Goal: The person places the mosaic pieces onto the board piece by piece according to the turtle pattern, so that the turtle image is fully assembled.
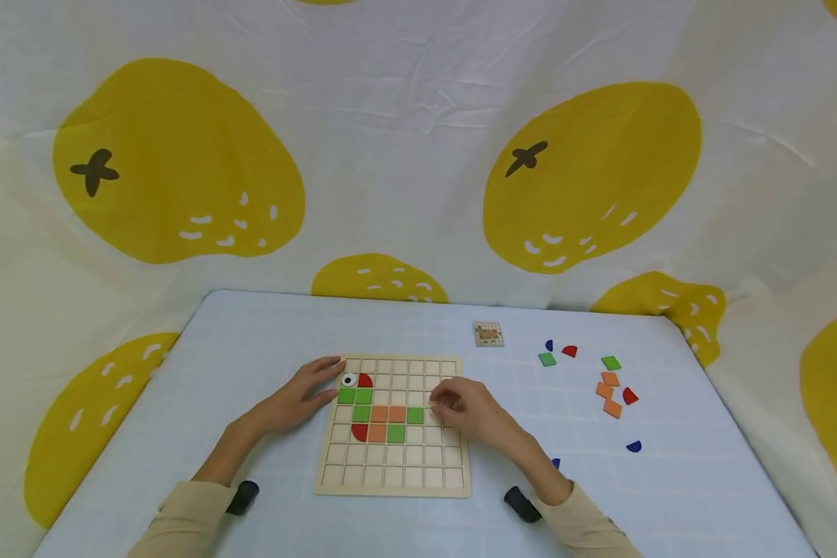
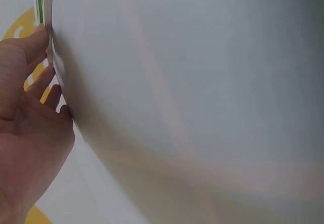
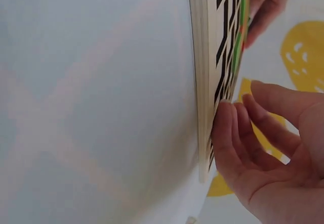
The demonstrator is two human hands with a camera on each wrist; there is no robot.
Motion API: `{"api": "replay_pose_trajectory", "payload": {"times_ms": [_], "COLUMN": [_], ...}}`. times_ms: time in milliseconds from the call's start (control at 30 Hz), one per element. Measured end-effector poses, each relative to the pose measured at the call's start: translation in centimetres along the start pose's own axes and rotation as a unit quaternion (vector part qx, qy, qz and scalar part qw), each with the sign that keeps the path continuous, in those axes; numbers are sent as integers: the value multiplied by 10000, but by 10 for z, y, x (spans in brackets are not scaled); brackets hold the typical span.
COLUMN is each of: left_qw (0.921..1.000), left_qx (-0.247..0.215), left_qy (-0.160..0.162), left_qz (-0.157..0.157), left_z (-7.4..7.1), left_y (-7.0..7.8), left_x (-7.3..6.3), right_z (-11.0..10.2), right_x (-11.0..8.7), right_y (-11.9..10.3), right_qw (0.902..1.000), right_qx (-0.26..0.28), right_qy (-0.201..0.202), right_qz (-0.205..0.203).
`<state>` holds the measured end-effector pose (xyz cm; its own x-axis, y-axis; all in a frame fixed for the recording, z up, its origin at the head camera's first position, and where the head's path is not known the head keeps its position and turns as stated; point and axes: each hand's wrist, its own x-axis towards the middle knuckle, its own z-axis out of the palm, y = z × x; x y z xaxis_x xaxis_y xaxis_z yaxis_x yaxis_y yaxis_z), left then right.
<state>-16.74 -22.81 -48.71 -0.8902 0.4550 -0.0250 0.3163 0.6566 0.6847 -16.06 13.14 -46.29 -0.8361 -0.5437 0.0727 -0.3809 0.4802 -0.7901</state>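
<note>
A square wooden grid board [image 1: 394, 474] lies on the table, partly filled with coloured tiles. In its upper left are a round eye tile [image 1: 349, 380], red quarter-circle tiles [image 1: 366, 380], green square tiles [image 1: 346, 396] and orange square tiles [image 1: 379, 414]. My left hand [image 1: 300, 399] rests at the board's left edge, thumb and fingers spread along it. Over the right side of the grid, my right hand [image 1: 473, 412] has its fingers bent down at the cells. The right wrist view shows its thumb [image 3: 283, 100] apart from the fingers and nothing between them.
A small pattern card [image 1: 488, 334] lies beyond the board's right corner. Loose green [image 1: 611, 363], orange [image 1: 612, 408], red [image 1: 630, 396] and blue pieces [image 1: 634, 446] are scattered to the right. A patterned cloth [image 1: 404, 194] hangs behind the table.
</note>
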Motion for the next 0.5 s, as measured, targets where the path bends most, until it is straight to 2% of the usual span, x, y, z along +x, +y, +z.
{"api": "replay_pose_trajectory", "payload": {"times_ms": [367, 500], "left_qw": [10000, 10000], "left_qx": [57, 29], "left_qy": [19, 5], "left_qz": [21, 46], "left_z": [1, 1], "left_y": [-1, -1], "left_x": [0, 0], "right_z": [-17, -24], "right_x": [-8, -9], "right_y": [15, 21], "right_qw": [9979, 9958], "right_qx": [-302, -448], "right_qy": [553, 720], "right_qz": [132, 351]}}
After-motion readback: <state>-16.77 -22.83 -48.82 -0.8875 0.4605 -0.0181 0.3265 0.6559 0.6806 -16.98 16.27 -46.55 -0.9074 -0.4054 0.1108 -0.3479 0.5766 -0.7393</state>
